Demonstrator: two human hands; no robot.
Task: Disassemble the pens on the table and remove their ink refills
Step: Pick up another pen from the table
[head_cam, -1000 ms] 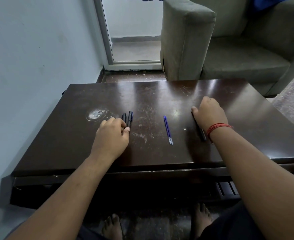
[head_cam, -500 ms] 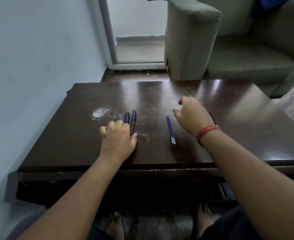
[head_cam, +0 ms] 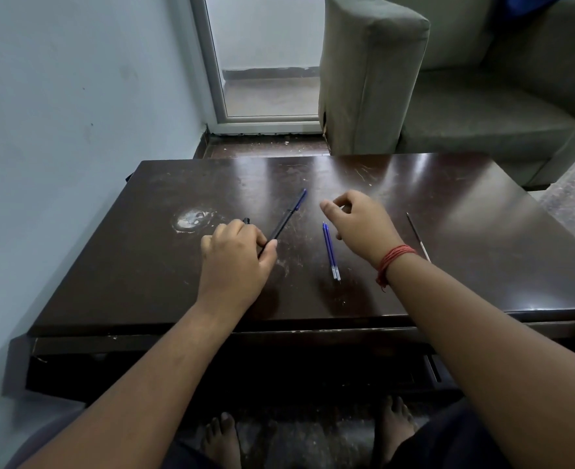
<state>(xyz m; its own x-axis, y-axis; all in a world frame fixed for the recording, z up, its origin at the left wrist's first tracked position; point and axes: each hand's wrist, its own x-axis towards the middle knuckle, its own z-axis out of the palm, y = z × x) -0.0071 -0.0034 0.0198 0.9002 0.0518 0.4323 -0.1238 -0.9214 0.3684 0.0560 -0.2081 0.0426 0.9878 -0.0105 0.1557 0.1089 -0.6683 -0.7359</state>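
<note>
My left hand (head_cam: 237,262) grips the near end of a black pen (head_cam: 284,221) with a blue far tip, angled up and to the right above the dark table (head_cam: 143,265). The tip of a second black pen (head_cam: 246,220) pokes out beyond my left knuckles. Two blue ink refills (head_cam: 330,251) lie side by side at the table's middle. My right hand (head_cam: 358,223) hovers just right of them with fingers loosely curled and nothing in it. A thin dark pen part (head_cam: 418,236) lies on the table to the right of my right wrist.
A whitish stain (head_cam: 191,220) marks the table's left part. A grey armchair (head_cam: 448,79) stands behind the table, a pale wall (head_cam: 59,113) runs along the left, and a glass door (head_cam: 265,62) is at the back. My bare feet (head_cam: 223,441) are under the table.
My left hand has picked up one black pen and tilted it toward the right. My right hand left the dark part at the right and moved toward the middle.
</note>
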